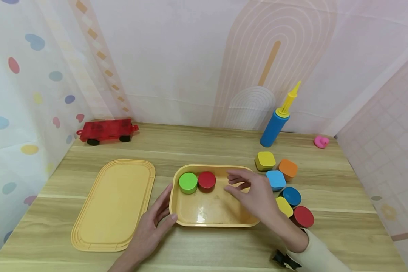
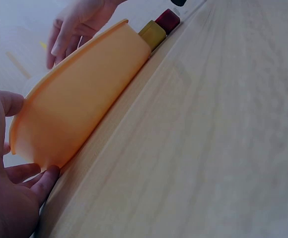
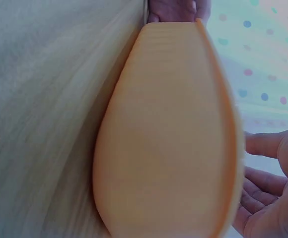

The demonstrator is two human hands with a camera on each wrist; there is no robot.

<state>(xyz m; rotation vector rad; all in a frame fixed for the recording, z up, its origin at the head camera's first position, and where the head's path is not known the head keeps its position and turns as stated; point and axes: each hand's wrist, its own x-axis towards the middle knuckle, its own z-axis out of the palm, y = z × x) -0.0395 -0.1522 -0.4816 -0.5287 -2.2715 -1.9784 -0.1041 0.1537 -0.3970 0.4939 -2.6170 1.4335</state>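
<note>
A light-orange plastic box [image 1: 221,223] sits on the wooden table, with a green round block [image 1: 188,183] and a red round block [image 1: 206,181] side by side in its back left corner. My left hand [image 1: 153,226] holds the left end of the box, thumb at the front corner and fingers along the side wall. Over the right part of the box hovers my right hand [image 1: 253,192], its fingers and thumb curved apart with nothing between them. In the left wrist view the box's outer wall [image 2: 84,94] stands between the two hands.
Right of the box lie several blocks, among them a light-blue block [image 1: 276,180], an orange block [image 1: 287,169] and a dark-blue block [image 1: 291,196]. A flat orange lid [image 1: 113,204] lies left. Behind stand a red toy car [image 1: 106,130], a blue pump [image 1: 273,128] and a pink duck [image 1: 321,142].
</note>
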